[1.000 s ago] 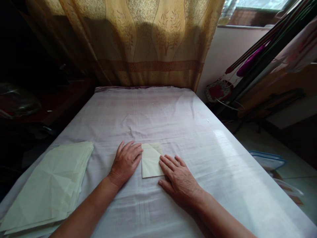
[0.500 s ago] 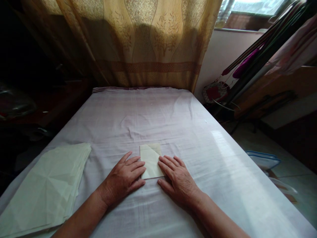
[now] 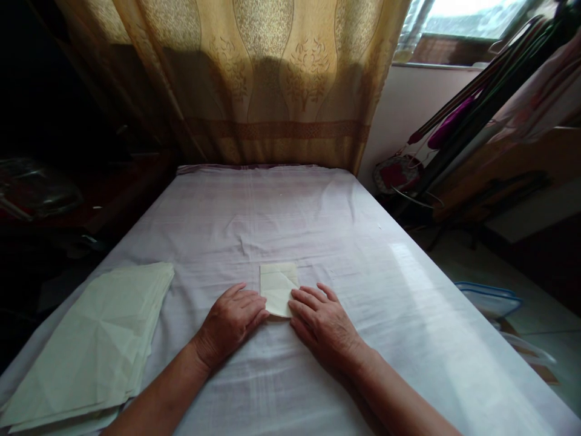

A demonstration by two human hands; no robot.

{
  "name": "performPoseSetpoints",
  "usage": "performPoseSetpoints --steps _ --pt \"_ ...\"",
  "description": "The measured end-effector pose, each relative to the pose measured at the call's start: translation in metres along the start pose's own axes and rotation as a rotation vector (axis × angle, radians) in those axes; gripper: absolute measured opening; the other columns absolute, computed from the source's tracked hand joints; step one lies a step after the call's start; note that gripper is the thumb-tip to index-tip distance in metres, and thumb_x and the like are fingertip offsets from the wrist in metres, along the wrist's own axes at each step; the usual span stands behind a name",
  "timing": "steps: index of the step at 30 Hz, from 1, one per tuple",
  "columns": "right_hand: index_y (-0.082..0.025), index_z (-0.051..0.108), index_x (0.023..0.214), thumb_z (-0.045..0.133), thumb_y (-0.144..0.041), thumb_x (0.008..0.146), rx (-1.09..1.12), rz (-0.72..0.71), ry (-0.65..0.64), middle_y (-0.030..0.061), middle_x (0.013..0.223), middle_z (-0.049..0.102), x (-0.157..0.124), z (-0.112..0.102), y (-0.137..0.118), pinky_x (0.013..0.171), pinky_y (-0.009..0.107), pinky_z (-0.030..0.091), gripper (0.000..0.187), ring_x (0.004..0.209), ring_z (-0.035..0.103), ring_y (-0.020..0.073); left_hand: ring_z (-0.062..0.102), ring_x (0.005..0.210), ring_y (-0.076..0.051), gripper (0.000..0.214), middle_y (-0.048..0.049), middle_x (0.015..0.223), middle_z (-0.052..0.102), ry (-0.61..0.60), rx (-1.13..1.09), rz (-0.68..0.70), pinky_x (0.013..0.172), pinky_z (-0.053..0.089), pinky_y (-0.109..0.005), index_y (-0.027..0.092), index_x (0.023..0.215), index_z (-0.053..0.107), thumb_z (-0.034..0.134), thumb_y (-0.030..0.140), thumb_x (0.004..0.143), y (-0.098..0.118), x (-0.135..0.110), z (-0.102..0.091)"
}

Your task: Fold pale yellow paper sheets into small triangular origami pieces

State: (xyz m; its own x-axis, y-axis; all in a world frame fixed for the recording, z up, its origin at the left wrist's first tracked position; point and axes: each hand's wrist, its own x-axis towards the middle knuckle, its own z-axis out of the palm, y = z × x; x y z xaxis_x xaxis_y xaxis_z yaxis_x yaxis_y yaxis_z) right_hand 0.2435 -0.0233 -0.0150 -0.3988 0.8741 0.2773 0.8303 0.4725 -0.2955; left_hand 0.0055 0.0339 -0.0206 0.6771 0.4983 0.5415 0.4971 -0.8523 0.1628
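A small folded sheet of pale cream paper lies on the white cloth of the table, just ahead of me. My left hand curls its fingers round the paper's lower left corner. My right hand has its fingertips on the lower right corner, thumb hidden beneath. The paper's near edge looks raised off the cloth between the two hands.
A stack of larger cream paper sheets sits at the table's left front. A patterned gold curtain hangs behind the far edge. Rods and fabric lean at the right, and a blue-rimmed tray lies on the floor.
Both hands slid down along the paper's sides to its near corners. The visible paper is now shorter, its near edge lifted.
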Motion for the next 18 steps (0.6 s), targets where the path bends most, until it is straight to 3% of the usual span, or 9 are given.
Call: performPoseSetpoints --steps 7,13,16,18 --pt "-0.024 0.068 0.101 0.05 -0.021 0.098 -0.029 -0.059 0.098 0.0041 0.112 0.073 0.0022 0.0034 0.0033 0.108 0.045 0.036 0.019 0.107 0.064 0.0202 0.065 0.112 -0.024 0.033 -0.0081 0.115 0.073 -0.146 -0.009 -0.026 0.109 0.041 -0.047 0.02 0.112 0.066 0.057 0.046 0.094 -0.0039 -0.0051 0.0008" --pt "-0.022 0.066 0.095 0.046 -0.018 0.098 0.041 -0.075 0.155 0.0048 0.106 0.075 0.0032 0.0036 -0.0001 0.106 0.041 0.038 0.021 0.101 0.067 0.0176 0.064 0.115 -0.024 0.02 -0.0064 0.118 0.072 -0.129 -0.014 -0.088 0.108 0.041 -0.049 0.021 0.108 0.066 0.053 0.018 0.093 -0.0066 -0.0066 0.0043" --pt "-0.021 0.065 0.1 0.056 -0.025 0.094 0.092 -0.091 0.116 0.0052 0.109 0.074 0.0008 0.002 0.0011 0.108 0.043 0.035 0.011 0.107 0.065 0.0198 0.066 0.11 -0.022 0.021 -0.0058 0.11 0.075 -0.106 -0.041 -0.078 0.107 0.043 -0.046 0.021 0.106 0.065 0.051 0.016 0.092 -0.0071 -0.0068 0.0031" --pt "-0.021 0.064 0.105 0.063 -0.029 0.089 0.119 -0.077 0.094 0.0056 0.112 0.073 -0.0015 0.0019 0.0039 0.109 0.046 0.033 0.018 0.112 0.063 0.0224 0.068 0.105 -0.022 0.022 -0.0059 0.105 0.076 -0.072 -0.044 -0.067 0.104 0.045 -0.044 0.02 0.109 0.064 0.05 0.016 0.092 -0.0071 -0.0077 0.0023"
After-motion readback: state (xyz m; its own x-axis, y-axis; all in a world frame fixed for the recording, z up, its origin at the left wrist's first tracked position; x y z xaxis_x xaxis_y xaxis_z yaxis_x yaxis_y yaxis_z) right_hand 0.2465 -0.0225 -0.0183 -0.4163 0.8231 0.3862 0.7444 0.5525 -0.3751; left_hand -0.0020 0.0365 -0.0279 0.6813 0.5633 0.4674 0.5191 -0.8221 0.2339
